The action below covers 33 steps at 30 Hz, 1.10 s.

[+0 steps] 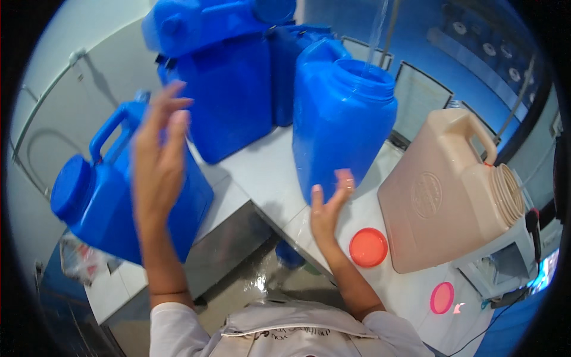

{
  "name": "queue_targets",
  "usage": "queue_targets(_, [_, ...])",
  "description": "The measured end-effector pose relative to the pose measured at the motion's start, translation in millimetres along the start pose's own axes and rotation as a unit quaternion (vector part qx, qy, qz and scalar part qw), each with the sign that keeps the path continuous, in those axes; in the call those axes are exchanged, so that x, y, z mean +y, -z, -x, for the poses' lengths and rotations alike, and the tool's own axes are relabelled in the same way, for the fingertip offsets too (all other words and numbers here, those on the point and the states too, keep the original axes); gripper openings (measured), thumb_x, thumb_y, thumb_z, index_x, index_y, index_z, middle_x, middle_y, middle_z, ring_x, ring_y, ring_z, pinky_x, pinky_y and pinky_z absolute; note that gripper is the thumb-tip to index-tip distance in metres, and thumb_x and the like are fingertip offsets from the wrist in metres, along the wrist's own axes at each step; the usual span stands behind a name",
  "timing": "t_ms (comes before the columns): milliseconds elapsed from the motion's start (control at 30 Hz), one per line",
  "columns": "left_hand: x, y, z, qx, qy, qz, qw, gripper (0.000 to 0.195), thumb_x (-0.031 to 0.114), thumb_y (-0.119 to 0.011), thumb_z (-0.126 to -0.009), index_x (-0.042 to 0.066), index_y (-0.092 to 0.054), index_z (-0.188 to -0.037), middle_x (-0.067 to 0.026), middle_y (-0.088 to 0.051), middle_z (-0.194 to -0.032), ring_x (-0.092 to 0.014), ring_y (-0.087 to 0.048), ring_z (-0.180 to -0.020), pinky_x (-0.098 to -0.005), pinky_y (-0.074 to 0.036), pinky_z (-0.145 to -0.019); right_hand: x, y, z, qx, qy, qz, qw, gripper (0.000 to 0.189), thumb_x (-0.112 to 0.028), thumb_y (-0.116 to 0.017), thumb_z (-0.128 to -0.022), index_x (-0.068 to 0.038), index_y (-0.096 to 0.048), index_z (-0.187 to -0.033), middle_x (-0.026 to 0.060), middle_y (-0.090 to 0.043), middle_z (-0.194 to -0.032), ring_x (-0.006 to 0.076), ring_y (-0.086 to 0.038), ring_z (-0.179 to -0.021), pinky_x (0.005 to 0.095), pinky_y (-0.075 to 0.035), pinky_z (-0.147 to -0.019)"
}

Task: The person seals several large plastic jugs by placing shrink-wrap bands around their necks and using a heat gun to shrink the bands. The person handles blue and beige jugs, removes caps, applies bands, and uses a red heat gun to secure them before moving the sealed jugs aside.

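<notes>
My left hand (158,160), blurred, is raised with its fingers apart and holds nothing. Behind it is a blue plastic jug (120,205) with a wide blue screw cap (70,189) on its mouth. My right hand (329,209) has thumb and fingers spread by the lower front of an uncapped blue plastic jug (343,129); whether it touches the wall I cannot tell. A thin stream of water (377,31) falls into that jug's wide threaded mouth. To the right stands a beige plastic jug (432,196), also uncapped. An orange-red lid (368,247) lies between my right forearm and the beige jug.
A pink lid (442,298) lies at the lower right of the white tiled counter (285,147). More blue containers (232,89) are stacked at the back. A white appliance (504,267) and a black cable (490,323) are at the right. The counter's inner corner (250,201) overhangs a wet floor (250,272).
</notes>
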<state>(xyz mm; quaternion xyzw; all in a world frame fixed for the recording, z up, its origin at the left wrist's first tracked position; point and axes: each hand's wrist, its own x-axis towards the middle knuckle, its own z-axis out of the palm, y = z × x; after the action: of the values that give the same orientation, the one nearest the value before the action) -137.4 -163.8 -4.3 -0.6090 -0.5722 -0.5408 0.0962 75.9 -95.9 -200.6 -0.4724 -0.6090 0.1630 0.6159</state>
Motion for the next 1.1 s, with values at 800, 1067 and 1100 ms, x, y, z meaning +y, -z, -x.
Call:
queue_targets(800, [-245,-346,-15,-0.058,0.398,0.546,0.735,0.044,0.041,-0.032,-0.09,0.006,-0.055,-0.105,-0.007,-0.059,-0.101,-0.02,-0.055,-0.094,-0.0311,-0.043,-0.083,18,60,-84,-0.145,-0.312,-0.248,0.905,0.082,-0.076,-0.025,-0.081,-0.036,0.013,-0.143,0.0043,0.02,-0.151,0.0327,0.013,-0.138,0.0711,-0.008,-0.097])
queue_targets(1067, [-132,-216,116,0.118,0.376,0.531,0.75,0.056,0.045,-0.025,-0.097,0.003,-0.035,-0.132,-0.0125,-0.042,-0.131,-0.025,-0.041,-0.12,-0.0361,-0.031,-0.102,81,67,-152,-0.189,-0.34,-0.315,0.865,0.071,-0.061,-0.029,-0.091,-0.012,-0.028,-0.141,0.0139,-0.043,-0.135,0.027,-0.044,-0.121,0.0441,-0.039,-0.098])
queue_targets(1100, [-124,-212,139,0.119,0.371,0.547,0.741,0.061,0.048,-0.024,-0.097,0.003,-0.026,-0.138,-0.0136,-0.034,-0.139,-0.026,-0.035,-0.127,-0.0357,-0.026,-0.106,80,63,-161,-0.16,-0.351,-0.327,0.863,0.067,-0.058,-0.031,-0.091,-0.009,-0.035,-0.136,0.0138,-0.048,-0.127,0.0255,-0.049,-0.112,0.0409,-0.043,-0.093])
